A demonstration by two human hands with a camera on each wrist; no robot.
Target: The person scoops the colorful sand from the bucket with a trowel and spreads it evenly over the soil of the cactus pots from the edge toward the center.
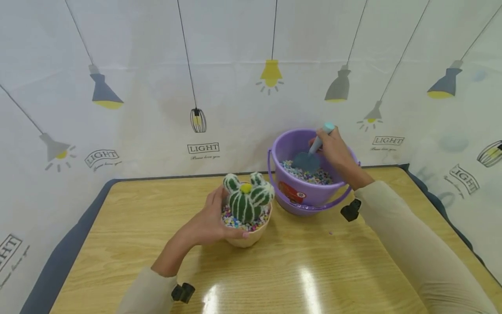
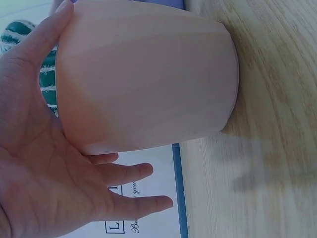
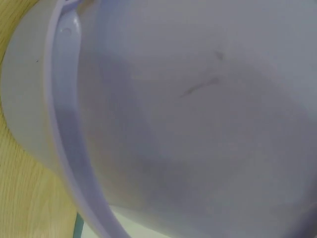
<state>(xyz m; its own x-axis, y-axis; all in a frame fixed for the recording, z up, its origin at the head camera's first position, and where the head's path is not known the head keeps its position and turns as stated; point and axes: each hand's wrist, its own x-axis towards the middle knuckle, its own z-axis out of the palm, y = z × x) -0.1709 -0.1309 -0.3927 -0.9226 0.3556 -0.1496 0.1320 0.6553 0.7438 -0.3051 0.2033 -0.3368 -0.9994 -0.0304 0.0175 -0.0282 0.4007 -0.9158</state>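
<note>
A green knitted cactus [image 1: 243, 209] with white stripes and a yellow flower stands in a pale peach flowerpot [image 1: 248, 240], among small multicoloured pebbles [image 1: 232, 221]. My left hand [image 1: 209, 222] holds the pot from its left side, thumb along the near rim; the left wrist view shows the lower fingers spread off the pot wall [image 2: 148, 79]. With my right hand [image 1: 335, 148] I grip the handle of a blue scoop [image 1: 307, 162], whose blade touches the pebbles [image 1: 291, 170] inside a purple bucket [image 1: 315, 194]. The bucket wall [image 3: 208, 129] hides my right hand in the right wrist view.
Both containers stand on a wooden table [image 1: 137, 218]. The bucket's purple handle [image 1: 337, 201] hangs down its near side. One small pink pebble [image 1: 330, 233] lies on the tabletop. A white cloth printed with lamps [image 1: 235, 87] hangs behind the table.
</note>
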